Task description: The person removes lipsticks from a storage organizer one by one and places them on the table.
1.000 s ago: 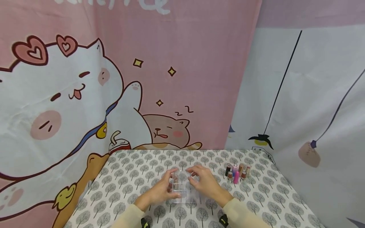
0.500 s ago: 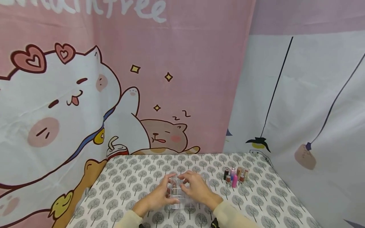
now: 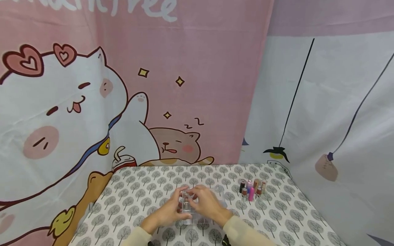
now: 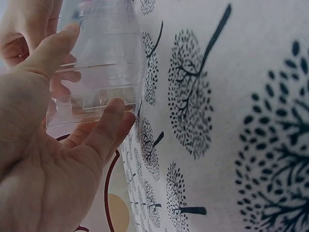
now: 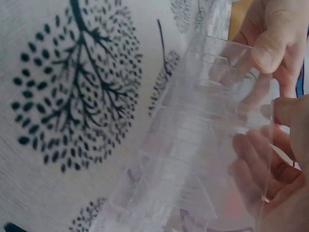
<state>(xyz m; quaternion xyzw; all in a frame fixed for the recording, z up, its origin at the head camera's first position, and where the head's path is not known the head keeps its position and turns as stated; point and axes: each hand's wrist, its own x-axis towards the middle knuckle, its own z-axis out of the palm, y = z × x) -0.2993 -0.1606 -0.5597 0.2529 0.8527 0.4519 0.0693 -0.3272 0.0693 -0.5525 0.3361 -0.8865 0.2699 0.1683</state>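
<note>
A clear plastic compartment organizer (image 3: pixel 197 218) stands on the tree-print cloth in front of me. My left hand (image 3: pixel 170 210) grips its left side, thumb at the near end and fingers at the far end. Through the clear wall, the left wrist view shows a small tube with a clear part, like a lipstick (image 4: pixel 104 98), in the end compartment beside my left fingertips. My right hand (image 3: pixel 207 205) is over the organizer, its loosely bent fingers reaching to the far left compartments. In the right wrist view, the right fingers (image 5: pixel 246 179) show through the clear plastic with nothing visible between them.
Several lipsticks and small tubes, one a bright pink tube (image 3: pixel 251 194), stand together right of the organizer. The tree-print cloth (image 3: pixel 144 191) covers the table up to a pink cartoon curtain (image 3: pixel 215 85) at the back.
My right hand has moved left across the organizer, toward the compartment with the lipstick. The left hand keeps its grip. The head view has shifted slightly.
</note>
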